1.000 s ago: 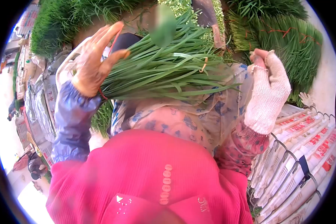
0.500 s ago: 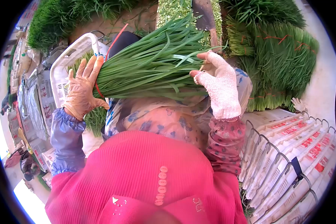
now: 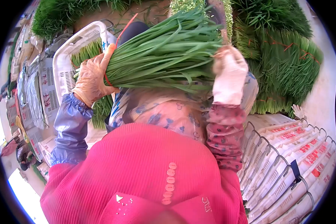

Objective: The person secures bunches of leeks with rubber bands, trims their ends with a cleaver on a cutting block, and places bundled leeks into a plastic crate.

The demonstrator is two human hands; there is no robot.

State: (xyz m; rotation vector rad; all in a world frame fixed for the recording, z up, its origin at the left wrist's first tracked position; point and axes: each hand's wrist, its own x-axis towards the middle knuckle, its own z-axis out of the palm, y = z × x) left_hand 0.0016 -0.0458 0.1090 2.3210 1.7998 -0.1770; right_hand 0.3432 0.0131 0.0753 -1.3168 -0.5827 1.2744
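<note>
A bundle of garlic chives [image 3: 164, 56] lies across my lap, its leaf tips pointing right, with a red tie [image 3: 107, 79] round its left end. My left hand [image 3: 95, 74], in a thin plastic glove, is closed round that tied end, thumb below and fingers above. At the leaf tips is my right hand [image 3: 230, 72], in a white knitted glove with bare fingertips. Its fingers look curled but are smeared by motion, so I cannot tell whether they grip any leaves. A red strip [image 3: 127, 29] sticks up from the bundle near my left hand.
A white plastic basket [image 3: 58, 71] holding chives stands at the left. Tied chive bundles [image 3: 287, 71] are piled at the right, and loose greens [image 3: 59, 18] lie at the back left. White crates with metal handles [image 3: 283, 160] stand at the lower right.
My left hand has gone from spread fingers against the bundle's end to wrapping round it. My right hand's fingers were apart and now look curled. The bundle appears slightly further right.
</note>
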